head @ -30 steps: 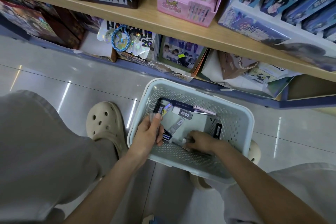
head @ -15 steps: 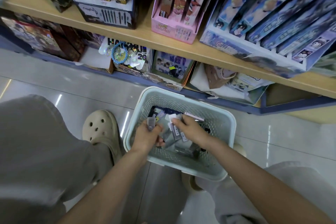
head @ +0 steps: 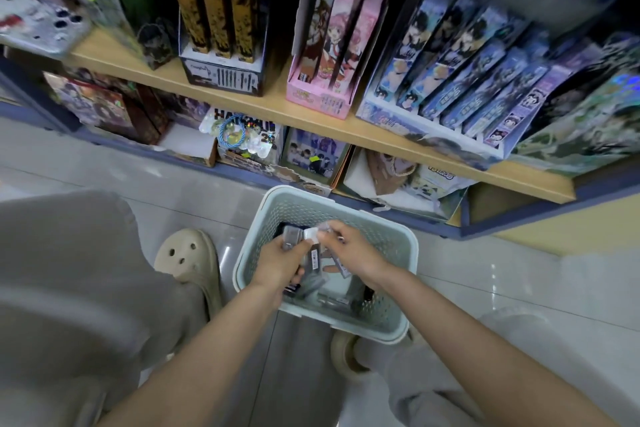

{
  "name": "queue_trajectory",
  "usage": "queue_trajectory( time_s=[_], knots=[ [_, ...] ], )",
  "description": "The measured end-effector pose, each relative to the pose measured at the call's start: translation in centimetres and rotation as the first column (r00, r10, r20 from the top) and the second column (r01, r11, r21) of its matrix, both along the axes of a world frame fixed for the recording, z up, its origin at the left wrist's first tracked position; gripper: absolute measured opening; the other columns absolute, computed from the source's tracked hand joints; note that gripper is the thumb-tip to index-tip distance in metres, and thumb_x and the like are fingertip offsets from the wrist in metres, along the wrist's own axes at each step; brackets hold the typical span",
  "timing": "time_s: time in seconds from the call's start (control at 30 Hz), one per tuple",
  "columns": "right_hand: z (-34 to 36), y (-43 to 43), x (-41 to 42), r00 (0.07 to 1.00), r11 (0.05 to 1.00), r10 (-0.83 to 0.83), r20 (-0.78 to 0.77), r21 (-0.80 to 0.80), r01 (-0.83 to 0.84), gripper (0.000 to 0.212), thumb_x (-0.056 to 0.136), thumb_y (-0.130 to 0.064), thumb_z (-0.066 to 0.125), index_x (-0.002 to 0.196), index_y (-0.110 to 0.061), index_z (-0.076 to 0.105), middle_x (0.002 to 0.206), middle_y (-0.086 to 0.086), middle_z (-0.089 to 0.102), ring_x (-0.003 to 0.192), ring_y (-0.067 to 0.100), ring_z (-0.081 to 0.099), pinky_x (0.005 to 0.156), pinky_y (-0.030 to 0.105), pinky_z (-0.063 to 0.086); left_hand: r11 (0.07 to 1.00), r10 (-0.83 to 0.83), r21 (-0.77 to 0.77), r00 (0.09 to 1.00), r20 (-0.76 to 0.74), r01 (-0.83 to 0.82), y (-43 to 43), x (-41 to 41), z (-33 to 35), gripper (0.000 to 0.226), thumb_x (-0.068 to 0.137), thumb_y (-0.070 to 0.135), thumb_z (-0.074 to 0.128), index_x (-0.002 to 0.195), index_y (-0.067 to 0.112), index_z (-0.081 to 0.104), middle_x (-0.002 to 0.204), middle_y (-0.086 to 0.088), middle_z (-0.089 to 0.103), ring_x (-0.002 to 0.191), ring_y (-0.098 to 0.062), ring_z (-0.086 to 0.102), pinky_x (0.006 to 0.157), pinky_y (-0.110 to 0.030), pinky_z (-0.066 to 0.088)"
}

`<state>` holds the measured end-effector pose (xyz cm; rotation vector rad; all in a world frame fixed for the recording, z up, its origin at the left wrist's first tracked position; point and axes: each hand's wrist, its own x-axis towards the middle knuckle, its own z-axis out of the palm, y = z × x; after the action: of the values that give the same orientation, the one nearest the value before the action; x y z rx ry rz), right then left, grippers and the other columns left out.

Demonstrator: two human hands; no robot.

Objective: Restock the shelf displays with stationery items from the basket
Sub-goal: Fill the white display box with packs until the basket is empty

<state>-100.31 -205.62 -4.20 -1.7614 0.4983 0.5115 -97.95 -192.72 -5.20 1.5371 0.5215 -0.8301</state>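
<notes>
Pale-green perforated plastic, viewed from above: looked straight down into a basket standing on glossy grey floor tiles, close against the foot of a shop shelving unit. Had both bare forearms stretched down into it. Found the left grip clenched around a small clear packet, thumb uppermost, just above the basket's contents. Found the right grip close beside it, nearly touching, pinching a small white packet between thumb and fingertips. Noted slim grey packets with barcode labels fanned between the two palms; could not tell which grip carried them. Made out a blurred jumble of further stationery items lying on the basket's bottom. Noted a beige foam clog left of the basket and a second clog partly hidden under its near corner, with loose grey trouser legs on either side. Above, saw a light wooden shelf bearing three boxes in a row: a black and gold display box on the left, a pink display box with cartoon girls in the middle, a blue display box of long illustrated packs on the right. Beneath that board, glimpsed a lower tier crowded with flat illustrated packs, among them a blue cord loop.
</notes>
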Motion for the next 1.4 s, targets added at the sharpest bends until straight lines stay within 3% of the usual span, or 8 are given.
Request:
queue_trajectory(
  time_s=[0.2,0.37,0.6,0.8,0.93,1.17,1.27,1.4],
  knots=[
    [2.7,1.1,-0.4,0.996,0.993,-0.086,-0.013,0.08,0.087,0.014,0.099,-0.027,0.048,0.108,-0.02,0.055,0.111,0.004,0.058,0.098,0.021,0.064,0.068,0.034,0.059,0.98,-0.095,0.193,0.951,0.295,0.038,0.3,-0.1,1.6,0.022,0.086,0.027,0.067,0.068,0.02,0.058,0.056,0.004,0.055,0.056,-0.017,0.051,0.056,-0.026,0.038],
    [6.0,1.0,-0.7,0.985,0.989,-0.139,0.106,-0.037,0.144,0.014,0.1,-0.025,0.044,0.107,-0.015,0.05,0.091,0.001,0.056,0.043,0.001,0.054,0.041,0.017,0.046,0.995,-0.054,0.101,0.909,0.413,0.013,0.8,1.1,4.5,0.023,0.091,0.022,0.062,0.069,0.018,0.055,0.055,0.005,0.054,0.052,-0.014,0.049,0.048,-0.022,0.039],
    [10.9,1.8,-2.3,0.966,0.989,-0.09,0.243,-0.091,0.116,0.012,0.094,-0.023,0.056,0.102,-0.013,0.058,0.054,-0.008,0.047,0.042,0.002,0.043,0.042,0.017,0.036,0.989,0.058,-0.147,0.91,0.411,0.004,0.6,1.7,10.7,0.022,0.094,0.016,0.056,0.073,0.015,0.052,0.038,0.009,0.045,0.031,-0.001,0.039,0.035,-0.013,0.032],
    [13.6,1.7,-2.5,0.929,0.949,-0.177,0.325,-0.193,0.248,0.027,0.089,-0.024,0.063,0.086,0.002,0.059,0.057,-0.001,0.043,0.051,0.012,0.04,0.052,0.027,0.035,0.987,0.022,-0.15,0.877,0.481,0.058,0.7,1.5,13.8,0.018,0.093,0.022,0.059,0.079,0.011,0.054,0.053,-0.003,0.046,0.033,-0.004,0.04,0.037,-0.014,0.034],
    [15.1,0.8,-3.0,0.934,0.931,-0.152,0.323,-0.271,0.245,0.025,0.09,-0.026,0.062,0.07,-0.017,0.052,0.057,-0.008,0.045,0.052,0.008,0.04,0.053,0.02,0.034,0.989,0.025,-0.136,0.852,0.523,0.055,1.0,1.8,15.8,0.024,0.093,0.023,0.059,0.072,0.015,0.05,0.048,0.002,0.044,0.034,-0.004,0.038,0.041,-0.018,0.033],
    [20.5,0.9,-2.4,0.919,0.968,-0.097,0.381,-0.178,0.176,0.023,0.101,-0.022,0.041,0.083,-0.011,0.049,0.055,-0.007,0.052,0.047,0.011,0.045,0.044,0.016,0.039,0.978,-0.043,-0.154,0.865,0.5,0.137,1.0,3.0,20.0,0.025,0.096,0.025,0.053,0.08,0.007,0.059,0.042,0.003,0.042,0.031,-0.006,0.036,0.034,-0.016,0.031],
    [22.8,1.0,-2.2,0.905,0.98,-0.158,0.394,-0.053,0.194,0.017,0.099,-0.025,0.046,0.097,-0.008,0.049,0.076,0.002,0.054,0.052,0.01,0.052,0.047,0.021,0.048,0.964,-0.049,-0.208,0.882,0.469,0.164,0.7,3.2,21.8,0.023,0.096,0.026,0.053,0.081,0.01,0.057,0.045,0.003,0.041,0.032,-0.006,0.034,0.034,-0.016,0.028],
    [24.7,1.1,-1.4,0.866,0.951,-0.083,0.494,-0.22,0.217,0.022,0.096,-0.035,0.048,0.099,-0.013,0.052,0.069,-0.001,0.057,0.041,0.003,0.041,0.038,0.018,0.032,0.917,-0.049,-0.333,0.894,0.446,0.217,0.2,3.5,24.2,0.02,0.094,0.029,0.057,0.084,0.012,0.056,0.043,0.006,0.04,0.034,-0.006,0.031,0.036,-0.017,0.024]
  ],
)
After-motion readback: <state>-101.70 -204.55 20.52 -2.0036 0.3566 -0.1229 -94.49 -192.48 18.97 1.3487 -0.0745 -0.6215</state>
